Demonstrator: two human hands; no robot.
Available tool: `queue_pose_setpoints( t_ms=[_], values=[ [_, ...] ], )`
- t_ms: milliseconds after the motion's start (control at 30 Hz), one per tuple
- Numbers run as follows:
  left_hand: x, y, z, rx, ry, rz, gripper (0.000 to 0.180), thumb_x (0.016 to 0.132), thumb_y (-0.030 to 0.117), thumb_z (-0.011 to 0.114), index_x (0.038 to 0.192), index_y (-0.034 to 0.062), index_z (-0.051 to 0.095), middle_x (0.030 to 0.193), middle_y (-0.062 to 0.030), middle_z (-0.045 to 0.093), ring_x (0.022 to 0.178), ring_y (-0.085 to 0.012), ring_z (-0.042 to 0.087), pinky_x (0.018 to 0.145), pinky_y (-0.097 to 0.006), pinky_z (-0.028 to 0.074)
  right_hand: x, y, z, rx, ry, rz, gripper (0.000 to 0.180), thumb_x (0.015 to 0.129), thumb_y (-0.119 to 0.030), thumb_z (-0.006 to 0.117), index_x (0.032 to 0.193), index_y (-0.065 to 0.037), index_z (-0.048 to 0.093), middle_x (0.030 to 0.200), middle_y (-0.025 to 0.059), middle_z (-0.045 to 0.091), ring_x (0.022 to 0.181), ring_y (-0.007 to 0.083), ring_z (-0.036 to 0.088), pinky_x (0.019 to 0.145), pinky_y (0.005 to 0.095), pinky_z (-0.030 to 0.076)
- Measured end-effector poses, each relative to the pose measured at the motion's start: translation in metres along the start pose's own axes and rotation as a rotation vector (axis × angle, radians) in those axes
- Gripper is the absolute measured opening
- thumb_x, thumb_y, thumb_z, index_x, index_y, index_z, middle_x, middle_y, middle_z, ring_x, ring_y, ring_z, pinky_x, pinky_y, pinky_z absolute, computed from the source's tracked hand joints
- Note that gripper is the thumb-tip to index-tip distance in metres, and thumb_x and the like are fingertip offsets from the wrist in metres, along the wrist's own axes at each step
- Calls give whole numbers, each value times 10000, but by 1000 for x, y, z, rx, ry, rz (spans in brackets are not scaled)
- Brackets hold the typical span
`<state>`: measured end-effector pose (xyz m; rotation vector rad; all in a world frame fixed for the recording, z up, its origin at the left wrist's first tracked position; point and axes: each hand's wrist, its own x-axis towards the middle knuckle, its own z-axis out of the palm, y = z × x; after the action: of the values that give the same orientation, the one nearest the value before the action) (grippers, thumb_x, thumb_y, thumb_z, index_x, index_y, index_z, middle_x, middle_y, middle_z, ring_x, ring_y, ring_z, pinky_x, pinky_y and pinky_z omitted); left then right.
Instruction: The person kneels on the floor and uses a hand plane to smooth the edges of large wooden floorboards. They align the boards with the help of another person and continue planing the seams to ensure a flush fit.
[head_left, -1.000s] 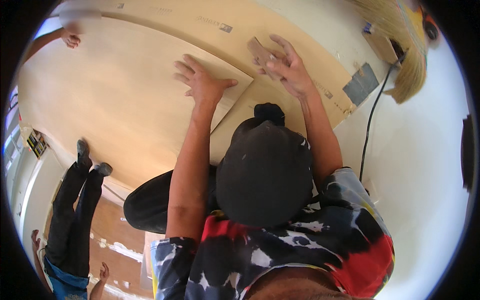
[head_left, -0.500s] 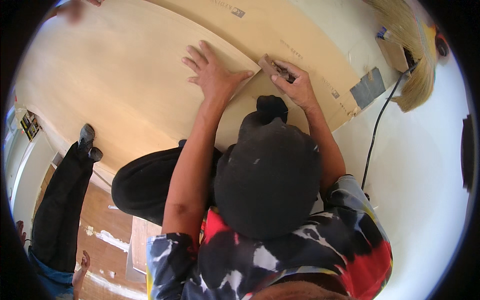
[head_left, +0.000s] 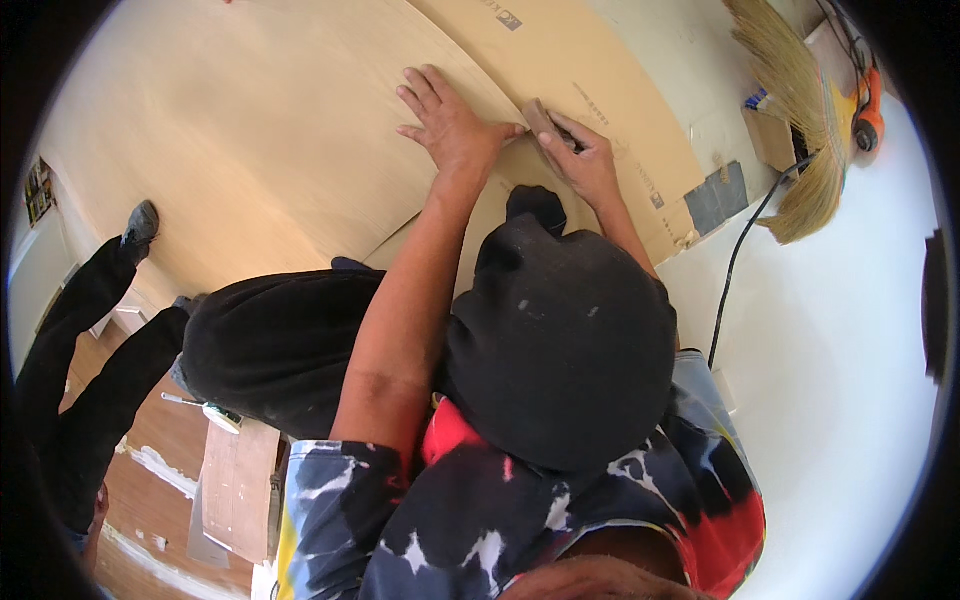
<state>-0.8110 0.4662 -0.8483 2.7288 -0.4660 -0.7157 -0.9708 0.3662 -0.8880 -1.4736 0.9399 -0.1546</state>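
My left hand (head_left: 462, 140) lies with its fingers spread on a large pale plywood sheet (head_left: 250, 150). Its thumb reaches to the sheet's right edge. Just right of that thumb, my right hand (head_left: 588, 168) is closed around a small brown wooden tool, which looks like a hand plane (head_left: 540, 118). The tool sits tilted against the edge of the plywood, and my fingers cover part of it. Under the plywood lies a tan printed board (head_left: 620, 110). My bent knee (head_left: 560, 340) in black trousers is between my arms.
At the upper right are a straw broom (head_left: 775, 60), a small cardboard box (head_left: 770, 140) and an orange power tool (head_left: 870, 125) with a black cable (head_left: 735, 275). A grey patch (head_left: 718, 198) covers the board's corner. Another person's legs (head_left: 110, 370) are at the left, near a wooden plank (head_left: 238, 490).
The whole view has shifted. My right hand has turned the tool slightly along the plywood edge, while the left stays spread on the sheet. The other person's legs have moved apart.
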Motion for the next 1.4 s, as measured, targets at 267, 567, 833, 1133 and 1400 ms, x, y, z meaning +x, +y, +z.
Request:
queue_pose_setpoints(
  t_ms=[267, 567, 833, 1133, 1400],
  values=[
    [-2, 11, -13, 82, -51, -26, 1427, 523, 446, 975, 1566, -57, 140, 1644, -266, 122, 1524, -483, 100, 1076, -762, 278, 2, -9, 4, 22, 2, -5, 476, 891, -282, 790, 1216, 52, 694, 1082, 139, 744, 979, 165, 680, 891, 306, 536],
    [-3, 10, -13, 26, -62, -5, 1416, 531, 398, 981, 1570, -57, 133, 1650, -275, 112, 1527, -479, 101, 1068, -772, 273, 81, -37, 37, -76, -61, -118, 485, 869, -321, 790, 1177, 46, 711, 1046, 194, 756, 964, 197, 712, 878, 319, 546],
    [-2, 8, -10, 37, -28, 3, 1439, 503, 417, 987, 1570, -53, 144, 1655, -263, 110, 1528, -477, 98, 1061, -780, 271, 7, -2, -4, -120, -7, -15, 417, 882, -253, 785, 1184, 25, 716, 1121, 170, 746, 981, 192, 710, 891, 328, 546],
    [-4, 5, -6, 42, -32, 15, 1440, 524, 447, 978, 1573, -48, 126, 1655, -258, 104, 1525, -485, 92, 1064, -779, 270, 50, -22, 27, -73, -40, -79, 440, 882, -314, 783, 1170, 13, 726, 1091, 146, 754, 982, 181, 705, 888, 312, 543],
    [1, 10, -16, 46, -96, -37, 1408, 549, 431, 973, 1577, -33, 130, 1660, -246, 101, 1528, -471, 109, 1074, -772, 269, 24, -27, 12, -143, -13, -19, 442, 901, -332, 756, 1191, -1, 723, 1099, 148, 753, 978, 165, 698, 885, 305, 542]
  ],
)
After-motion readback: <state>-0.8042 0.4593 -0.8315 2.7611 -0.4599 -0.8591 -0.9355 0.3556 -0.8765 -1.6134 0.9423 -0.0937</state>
